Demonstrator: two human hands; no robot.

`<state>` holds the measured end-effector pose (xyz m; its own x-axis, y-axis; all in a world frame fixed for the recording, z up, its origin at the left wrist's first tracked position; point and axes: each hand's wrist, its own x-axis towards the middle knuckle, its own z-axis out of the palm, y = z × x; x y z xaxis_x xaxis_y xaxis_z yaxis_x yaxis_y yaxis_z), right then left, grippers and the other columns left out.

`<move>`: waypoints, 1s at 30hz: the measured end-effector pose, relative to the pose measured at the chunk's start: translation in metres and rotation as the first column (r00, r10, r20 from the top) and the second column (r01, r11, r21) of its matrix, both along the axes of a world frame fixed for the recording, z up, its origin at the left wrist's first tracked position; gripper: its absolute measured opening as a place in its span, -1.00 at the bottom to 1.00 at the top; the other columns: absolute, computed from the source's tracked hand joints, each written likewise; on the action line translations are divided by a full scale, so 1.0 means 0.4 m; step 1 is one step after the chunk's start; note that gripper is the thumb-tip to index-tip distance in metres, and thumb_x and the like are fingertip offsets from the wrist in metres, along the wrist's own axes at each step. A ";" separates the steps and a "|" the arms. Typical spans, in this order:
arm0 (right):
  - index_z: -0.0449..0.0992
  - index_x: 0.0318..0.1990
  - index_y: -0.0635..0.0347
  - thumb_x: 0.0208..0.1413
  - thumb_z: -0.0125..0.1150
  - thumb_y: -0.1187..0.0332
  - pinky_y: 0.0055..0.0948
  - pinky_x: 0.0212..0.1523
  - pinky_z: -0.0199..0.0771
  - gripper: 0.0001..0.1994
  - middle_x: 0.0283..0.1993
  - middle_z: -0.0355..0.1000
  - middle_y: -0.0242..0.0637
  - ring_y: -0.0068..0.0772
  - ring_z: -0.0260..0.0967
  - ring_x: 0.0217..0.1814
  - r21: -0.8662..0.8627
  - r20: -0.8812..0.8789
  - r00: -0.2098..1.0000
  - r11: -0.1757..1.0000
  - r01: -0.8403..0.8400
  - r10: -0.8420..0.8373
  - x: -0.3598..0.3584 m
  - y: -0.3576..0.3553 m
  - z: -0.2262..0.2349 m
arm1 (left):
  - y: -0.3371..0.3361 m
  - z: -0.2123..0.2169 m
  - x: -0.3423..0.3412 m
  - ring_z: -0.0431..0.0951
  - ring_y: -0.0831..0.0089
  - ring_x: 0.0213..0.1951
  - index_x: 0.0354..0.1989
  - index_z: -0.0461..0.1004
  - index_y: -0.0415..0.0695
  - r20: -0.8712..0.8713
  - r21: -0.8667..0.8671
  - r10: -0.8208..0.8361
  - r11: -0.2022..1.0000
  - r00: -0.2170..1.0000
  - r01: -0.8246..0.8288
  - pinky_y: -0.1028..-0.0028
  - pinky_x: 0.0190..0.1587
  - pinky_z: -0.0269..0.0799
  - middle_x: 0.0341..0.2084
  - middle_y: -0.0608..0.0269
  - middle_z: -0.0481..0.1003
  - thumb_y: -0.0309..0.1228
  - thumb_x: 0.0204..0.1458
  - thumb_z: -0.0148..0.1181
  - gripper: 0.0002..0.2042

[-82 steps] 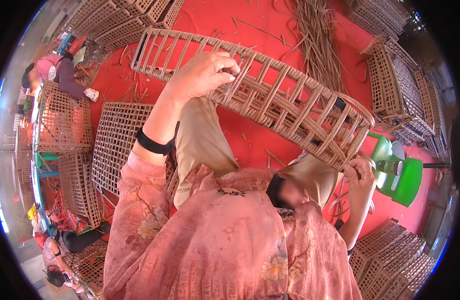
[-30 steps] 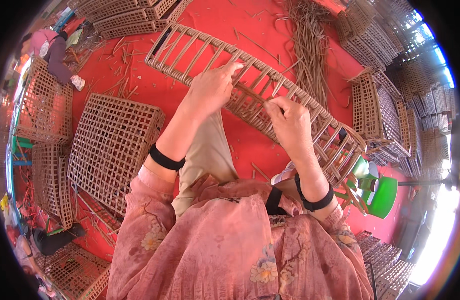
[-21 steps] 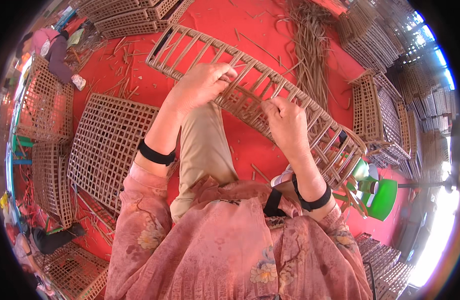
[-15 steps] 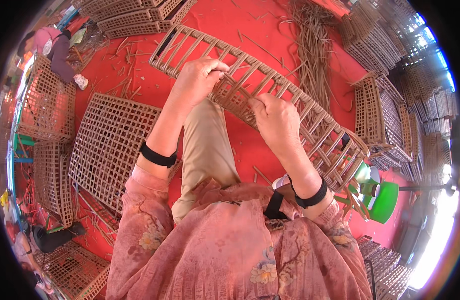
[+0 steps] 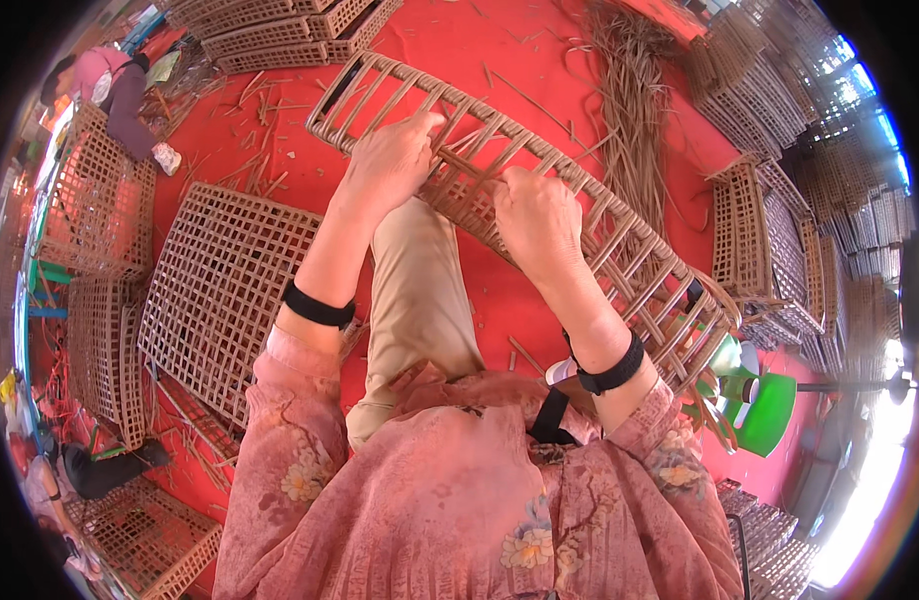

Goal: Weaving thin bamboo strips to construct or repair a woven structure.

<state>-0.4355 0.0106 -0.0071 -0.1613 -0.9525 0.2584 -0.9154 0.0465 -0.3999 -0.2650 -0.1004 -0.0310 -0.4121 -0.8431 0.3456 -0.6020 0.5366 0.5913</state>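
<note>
Across my lap lies a long woven rattan basket (image 5: 635,262), tilted, with a wrapped rim and open slats on its upper side. My left hand (image 5: 392,165) is closed at the slats toward its left end. My right hand (image 5: 542,222) is closed nearer the middle, knuckles up. A thin brown rattan strip (image 5: 467,163) runs between the two hands, across the slats. Both hands seem to pinch it, though the fingertips are partly hidden behind the hands. Each wrist wears a black band.
A bundle of loose rattan strips (image 5: 635,130) lies beyond the basket on the red floor covering (image 5: 460,60). Woven baskets stand left (image 5: 225,285) and right (image 5: 742,225). A green stool-like object (image 5: 765,415) is at the right. A person (image 5: 120,95) sits at the far left.
My right hand has moved slightly left and up, its knuckles turned over more. My left hand has rotated, its thumb now less visible. The basket has shifted slightly to the right.
</note>
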 end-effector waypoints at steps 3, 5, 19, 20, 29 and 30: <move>0.52 -0.42 0.28 0.18 0.11 0.31 0.07 -0.23 0.50 -0.77 -0.43 0.52 0.09 0.21 0.52 -0.30 0.028 -0.019 1.000 0.999 0.026 -0.026 0.003 -0.003 0.002 | -0.027 0.020 0.028 0.61 0.43 -0.15 0.07 0.49 -0.21 -0.060 0.229 -0.079 0.969 0.995 0.091 0.40 -0.06 0.51 -0.21 0.17 0.60 -0.46 0.21 0.07 -0.72; 0.53 -0.41 0.29 0.17 0.14 0.32 0.07 -0.22 0.50 -0.79 -0.43 0.53 0.09 0.22 0.52 -0.30 0.043 -0.029 0.999 0.999 0.030 -0.029 0.008 -0.001 0.010 | -0.039 0.024 0.038 0.61 0.50 -0.14 0.04 0.50 -0.24 -0.248 0.380 -0.113 0.902 0.962 0.204 0.44 -0.06 0.51 -0.22 0.19 0.60 -0.48 0.20 0.09 -0.74; 0.56 -0.16 0.32 0.09 0.31 0.30 -0.06 -0.10 0.51 -0.73 -0.20 0.54 -0.02 0.04 0.52 -0.12 -0.269 0.081 0.965 0.938 -0.219 0.249 0.077 -0.071 0.100 | -0.118 0.204 0.247 0.62 0.13 -0.26 -0.14 0.44 -0.02 -0.210 -0.681 0.391 0.599 0.896 -0.421 0.19 -0.23 0.56 -0.25 0.18 0.56 -0.52 0.19 0.13 -0.88; 0.55 -0.14 0.34 0.12 0.29 0.29 -0.10 -0.11 0.52 -0.72 -0.20 0.55 -0.01 -0.01 0.54 -0.12 -0.331 0.121 0.943 0.909 -0.255 0.309 0.099 -0.115 0.102 | -0.112 0.220 0.257 0.66 0.29 -0.24 -0.14 0.48 -0.05 -0.312 -0.678 0.325 0.582 0.893 -0.449 0.32 -0.17 0.55 -0.27 0.21 0.61 -0.51 0.22 0.16 -0.91; 0.63 -0.24 0.32 0.21 0.27 0.18 -0.37 -0.38 0.45 -0.70 -0.48 0.50 -0.12 -0.35 0.39 -0.56 -0.191 0.654 0.629 0.896 -0.400 0.420 0.109 -0.161 0.112 | -0.112 0.151 0.196 0.62 0.59 -0.16 -0.10 0.60 -0.11 -0.508 -0.224 0.179 0.917 0.842 -0.331 0.53 -0.04 0.53 -0.23 0.29 0.66 -0.47 0.16 0.30 -0.84; 0.65 -0.28 0.28 0.21 0.28 0.18 -0.37 -0.43 0.42 -0.71 -0.55 0.47 -0.14 -0.38 0.33 -0.60 -0.145 0.577 0.743 0.938 -0.316 0.340 0.092 -0.134 0.106 | -0.102 0.113 0.175 0.62 0.58 -0.15 -0.13 0.63 -0.11 -0.450 -0.178 0.144 0.952 0.881 -0.247 0.50 -0.04 0.53 -0.23 0.29 0.67 -0.45 0.15 0.30 -0.86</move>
